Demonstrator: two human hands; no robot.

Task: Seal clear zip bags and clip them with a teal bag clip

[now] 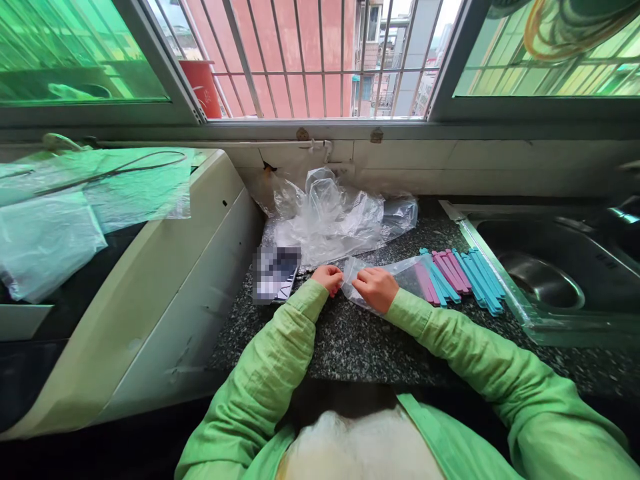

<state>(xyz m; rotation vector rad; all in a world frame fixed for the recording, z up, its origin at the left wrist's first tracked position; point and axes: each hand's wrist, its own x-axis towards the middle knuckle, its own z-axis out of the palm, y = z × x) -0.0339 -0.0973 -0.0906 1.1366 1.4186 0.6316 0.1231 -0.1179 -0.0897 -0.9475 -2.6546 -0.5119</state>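
Note:
A small clear plastic bag [406, 268] lies on the dark speckled counter in front of me. My right hand [376, 288] is closed on the bag near its left end, knuckles up. At that end's edge, my left hand [328, 279] pinches with thumb and fingers pressed together. The bag's far end reaches pink strips [426, 283]; whether these are inside or under it I cannot tell. Beside them, pink strips [454, 272] and blue strips [484, 280] lie in flat rows, several of each.
A heap of crumpled clear plastic bags [340, 217] lies against the wall. Left of my hands is a phone [286, 273], partly blurred out. A steel sink [540, 280] borders the counter at right, and a bulky cream-coloured appliance [185, 280] stands at left. A barred window is ahead.

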